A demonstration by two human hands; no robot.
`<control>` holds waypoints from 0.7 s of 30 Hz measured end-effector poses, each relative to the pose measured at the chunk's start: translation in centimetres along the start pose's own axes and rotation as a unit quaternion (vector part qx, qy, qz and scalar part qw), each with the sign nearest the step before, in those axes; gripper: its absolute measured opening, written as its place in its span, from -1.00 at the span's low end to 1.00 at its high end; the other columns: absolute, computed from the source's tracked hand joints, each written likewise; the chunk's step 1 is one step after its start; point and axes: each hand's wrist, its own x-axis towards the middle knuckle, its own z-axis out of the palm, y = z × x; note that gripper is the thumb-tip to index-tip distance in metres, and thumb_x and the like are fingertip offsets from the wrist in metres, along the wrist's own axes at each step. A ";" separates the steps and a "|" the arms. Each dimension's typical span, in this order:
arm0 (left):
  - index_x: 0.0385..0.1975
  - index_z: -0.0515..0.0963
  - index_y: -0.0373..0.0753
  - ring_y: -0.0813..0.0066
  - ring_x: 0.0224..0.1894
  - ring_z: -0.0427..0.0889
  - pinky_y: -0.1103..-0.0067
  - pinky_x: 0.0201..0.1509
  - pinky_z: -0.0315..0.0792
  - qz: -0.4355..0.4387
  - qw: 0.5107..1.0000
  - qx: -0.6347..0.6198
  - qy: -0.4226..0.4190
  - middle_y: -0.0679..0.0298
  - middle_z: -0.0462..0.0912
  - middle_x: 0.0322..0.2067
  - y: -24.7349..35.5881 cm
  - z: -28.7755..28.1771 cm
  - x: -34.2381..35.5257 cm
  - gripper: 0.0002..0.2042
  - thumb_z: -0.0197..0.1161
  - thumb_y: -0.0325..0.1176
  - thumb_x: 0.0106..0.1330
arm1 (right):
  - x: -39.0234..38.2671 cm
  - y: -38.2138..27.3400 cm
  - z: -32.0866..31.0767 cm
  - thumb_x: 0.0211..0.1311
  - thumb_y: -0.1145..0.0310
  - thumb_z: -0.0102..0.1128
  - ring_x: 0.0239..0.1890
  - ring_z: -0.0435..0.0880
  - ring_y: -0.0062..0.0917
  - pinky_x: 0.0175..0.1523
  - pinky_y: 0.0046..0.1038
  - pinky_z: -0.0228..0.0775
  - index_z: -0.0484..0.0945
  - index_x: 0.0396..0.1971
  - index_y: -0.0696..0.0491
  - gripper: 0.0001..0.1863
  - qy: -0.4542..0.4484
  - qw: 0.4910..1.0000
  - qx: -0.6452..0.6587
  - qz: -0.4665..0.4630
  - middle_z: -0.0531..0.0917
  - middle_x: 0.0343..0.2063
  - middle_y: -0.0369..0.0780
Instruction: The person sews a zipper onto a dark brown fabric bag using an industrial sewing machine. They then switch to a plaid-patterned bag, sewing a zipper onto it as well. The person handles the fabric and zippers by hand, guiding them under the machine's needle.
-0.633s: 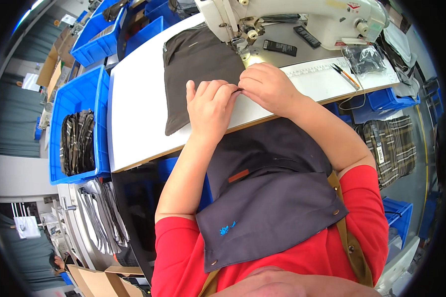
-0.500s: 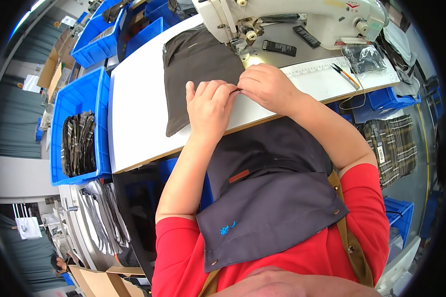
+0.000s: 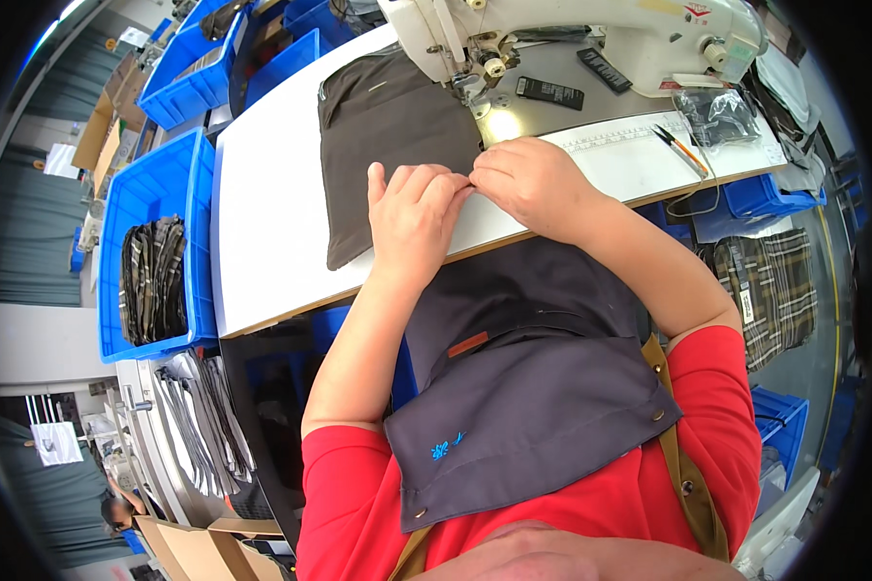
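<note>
A dark brown fabric piece (image 3: 378,116) lies on the white sewing table (image 3: 262,213), just left of and in front of the sewing machine's needle and presser foot (image 3: 475,95). My left hand (image 3: 412,213) is over the fabric's near right part, fingers curled and pinched on its edge. My right hand (image 3: 533,189) meets it fingertip to fingertip, also closed on that edge, in front of the lit needle area. What exactly lies between the fingertips is mostly hidden.
A white ruler (image 3: 615,131), pens (image 3: 678,145), two black tags (image 3: 549,92) and a plastic packet (image 3: 717,116) lie at the right. Left stands a blue bin (image 3: 194,271) holding plaid cloth (image 3: 150,281). Folded plaid pieces (image 3: 761,300) hang right. A distant person (image 3: 121,508) appears lower left.
My two hands have shifted slightly down and to the right, still pinched together. The brown fabric has barely moved.
</note>
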 end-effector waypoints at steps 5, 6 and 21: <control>0.11 0.58 0.00 0.35 0.15 0.55 0.20 0.20 0.28 -0.025 0.991 0.037 -0.130 0.38 0.62 0.12 0.2 -1.5 -2.3 -0.48 0.49 -0.44 0.08 | -2.0 -0.9 -0.2 -0.01 0.45 0.27 -0.22 0.69 -0.32 -0.10 -0.32 0.60 0.57 -0.41 0.12 -0.87 -0.014 1.000 -0.010 -0.004 0.65 -0.32 -0.19; 0.21 0.54 0.01 0.33 0.26 0.51 0.16 0.23 0.29 -0.037 0.984 0.072 -0.158 0.37 0.56 0.22 -0.3 -2.1 -3.0 -0.38 0.47 -0.48 0.06 | -2.3 -1.0 -0.1 -0.01 0.45 0.26 -0.20 0.69 -0.32 -0.08 -0.32 0.60 0.57 -0.41 0.12 -0.86 -0.011 1.000 -0.015 -0.004 0.66 -0.30 -0.18; 0.40 0.47 -0.03 0.17 0.56 0.23 0.04 0.44 0.18 -0.061 0.940 -0.068 -0.329 0.28 0.40 0.47 -3.3 -3.8 -5.9 -0.47 0.21 -0.09 0.46 | -5.6 -2.1 2.0 0.01 0.45 0.29 -0.12 0.70 -0.33 0.02 -0.32 0.61 0.63 -0.32 0.18 -0.80 -0.039 0.999 0.002 -0.004 0.65 -0.32 -0.19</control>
